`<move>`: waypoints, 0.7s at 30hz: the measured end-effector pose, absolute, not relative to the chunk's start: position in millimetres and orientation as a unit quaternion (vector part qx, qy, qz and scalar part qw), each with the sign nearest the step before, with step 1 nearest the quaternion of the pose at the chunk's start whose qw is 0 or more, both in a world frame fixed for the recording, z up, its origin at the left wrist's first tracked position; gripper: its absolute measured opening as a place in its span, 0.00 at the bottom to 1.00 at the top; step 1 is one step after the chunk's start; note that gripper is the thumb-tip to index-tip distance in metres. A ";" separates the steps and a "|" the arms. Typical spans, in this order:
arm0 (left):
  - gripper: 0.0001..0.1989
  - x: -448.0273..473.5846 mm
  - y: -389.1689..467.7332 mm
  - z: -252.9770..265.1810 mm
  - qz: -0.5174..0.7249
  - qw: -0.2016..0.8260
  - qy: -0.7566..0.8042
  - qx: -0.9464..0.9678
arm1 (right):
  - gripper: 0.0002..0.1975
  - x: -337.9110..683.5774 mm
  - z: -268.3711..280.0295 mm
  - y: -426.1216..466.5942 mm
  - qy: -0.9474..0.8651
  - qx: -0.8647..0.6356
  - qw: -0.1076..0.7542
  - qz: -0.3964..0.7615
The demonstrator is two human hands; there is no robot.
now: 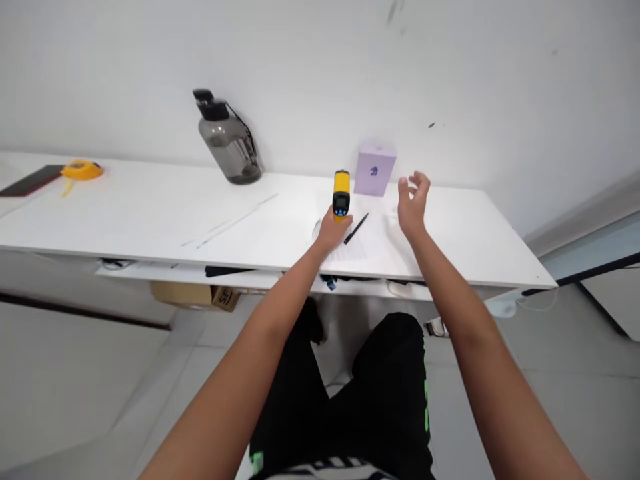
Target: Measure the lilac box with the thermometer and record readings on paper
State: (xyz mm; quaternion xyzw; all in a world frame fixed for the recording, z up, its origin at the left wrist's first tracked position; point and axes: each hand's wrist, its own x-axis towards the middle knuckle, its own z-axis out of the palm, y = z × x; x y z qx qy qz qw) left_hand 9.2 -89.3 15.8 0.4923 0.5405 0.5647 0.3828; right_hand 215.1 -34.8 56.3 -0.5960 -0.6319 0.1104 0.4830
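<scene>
One yellow meter [341,181] (black round its little screen [341,203]) sits in the grasping fingers of the left hand [331,231], above the tabletop [260,230], near a pen [356,229] and paper [354,251]. The right hand [413,208], fingers loosely curled and released, hangs just right of a purple box [374,175].

Plain rm, poss. home or office, wht desk [460,227], scuffed wall [310,80], tiled flr [575,353]

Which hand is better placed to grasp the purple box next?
Probably the right hand: it looks empty, half-open and close to the purple box. The left hand is occupied, gripping the yellow-and-black handheld device.
</scene>
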 end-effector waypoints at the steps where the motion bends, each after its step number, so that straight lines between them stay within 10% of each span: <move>1: 0.10 7.7 -88.7 16.7 0.554 0.397 0.538 0.496 | 0.35 214.1 52.8 -26.5 -0.591 -0.604 0.515 0.148; 7: 0.10 5.5 -69.3 32.7 0.535 0.382 0.550 0.515 | 0.54 193.8 15.6 8.2 -0.542 -0.647 0.500 0.196; 21: 0.07 34.7 -19.6 34.6 0.615 0.478 0.446 0.440 | 0.63 189.9 18.8 55.7 -0.574 -0.683 0.419 0.169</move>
